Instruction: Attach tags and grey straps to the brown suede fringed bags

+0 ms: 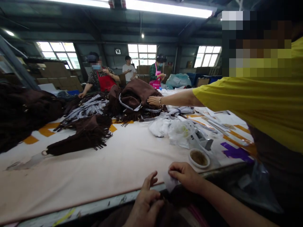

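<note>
At the table's near edge, my right hand [187,177] is closed in a pinch on a thin, whitish, see-through piece [170,182], whose kind I cannot make out. My left hand [147,200] is to its left, with fingers apart and nothing visible between them. Dark brown material [169,209] lies below and between the hands, partly hidden in shadow. Just beyond my right hand stands a round white tub [199,158] with a brownish inside. Behind the tub lies a crumpled clear plastic bag [181,130].
A brown fringed piece [78,138] lies at left on the pale-covered table [106,170]. Brown fringed bags [139,91] are heaped farther back. At right, a person in a yellow top [267,97] reaches across to that heap. Several people stand beyond the table.
</note>
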`<action>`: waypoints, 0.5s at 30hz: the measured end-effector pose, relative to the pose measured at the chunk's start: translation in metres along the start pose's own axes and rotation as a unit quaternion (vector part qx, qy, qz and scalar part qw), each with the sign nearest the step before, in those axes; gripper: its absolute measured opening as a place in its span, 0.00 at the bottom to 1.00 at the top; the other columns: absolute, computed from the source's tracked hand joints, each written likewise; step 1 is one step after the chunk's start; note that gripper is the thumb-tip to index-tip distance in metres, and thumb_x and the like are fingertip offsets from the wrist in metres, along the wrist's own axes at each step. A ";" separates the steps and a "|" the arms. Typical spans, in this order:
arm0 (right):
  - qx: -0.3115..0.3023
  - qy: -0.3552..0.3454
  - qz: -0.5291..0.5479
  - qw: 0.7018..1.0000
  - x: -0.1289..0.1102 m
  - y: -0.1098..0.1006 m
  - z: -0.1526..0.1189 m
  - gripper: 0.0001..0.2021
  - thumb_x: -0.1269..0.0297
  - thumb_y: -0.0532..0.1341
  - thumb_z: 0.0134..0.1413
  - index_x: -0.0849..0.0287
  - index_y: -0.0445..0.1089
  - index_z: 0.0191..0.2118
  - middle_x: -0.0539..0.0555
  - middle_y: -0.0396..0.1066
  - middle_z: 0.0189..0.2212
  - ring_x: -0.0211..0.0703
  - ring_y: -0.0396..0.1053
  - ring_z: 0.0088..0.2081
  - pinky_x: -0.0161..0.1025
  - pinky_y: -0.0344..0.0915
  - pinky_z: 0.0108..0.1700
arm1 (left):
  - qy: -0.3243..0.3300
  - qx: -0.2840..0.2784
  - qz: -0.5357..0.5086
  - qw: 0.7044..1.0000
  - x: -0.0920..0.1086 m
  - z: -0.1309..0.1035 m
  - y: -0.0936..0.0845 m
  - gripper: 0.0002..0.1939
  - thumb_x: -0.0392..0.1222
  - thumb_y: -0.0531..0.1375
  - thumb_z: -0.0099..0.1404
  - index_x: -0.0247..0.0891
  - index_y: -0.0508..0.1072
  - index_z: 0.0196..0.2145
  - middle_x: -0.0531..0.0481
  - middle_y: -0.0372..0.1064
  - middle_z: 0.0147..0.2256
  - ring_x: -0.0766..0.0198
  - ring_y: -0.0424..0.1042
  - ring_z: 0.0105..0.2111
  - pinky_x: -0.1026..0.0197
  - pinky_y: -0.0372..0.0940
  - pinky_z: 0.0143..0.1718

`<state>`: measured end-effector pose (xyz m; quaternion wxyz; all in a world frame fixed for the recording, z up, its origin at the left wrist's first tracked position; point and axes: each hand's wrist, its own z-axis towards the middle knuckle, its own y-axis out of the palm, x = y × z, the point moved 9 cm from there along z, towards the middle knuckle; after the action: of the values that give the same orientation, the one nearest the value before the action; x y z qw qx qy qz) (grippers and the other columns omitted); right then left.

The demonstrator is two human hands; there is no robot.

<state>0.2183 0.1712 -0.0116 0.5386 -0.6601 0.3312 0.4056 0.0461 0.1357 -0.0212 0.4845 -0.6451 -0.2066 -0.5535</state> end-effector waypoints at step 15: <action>0.251 0.020 -0.416 0.874 0.047 -0.095 -0.030 0.17 0.59 0.60 0.59 0.59 0.73 0.51 0.65 0.67 0.59 0.62 0.62 0.60 0.58 0.59 0.60 | 0.095 -0.025 0.029 0.995 -0.002 0.006 0.009 0.07 0.39 0.59 0.66 0.42 0.78 0.33 0.49 0.74 0.37 0.61 0.74 0.39 0.66 0.68 0.43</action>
<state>0.3283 0.1606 -0.0089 0.7988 -0.5871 0.1272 0.0338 0.0554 0.1371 -0.0262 0.5017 -0.6075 -0.1266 -0.6027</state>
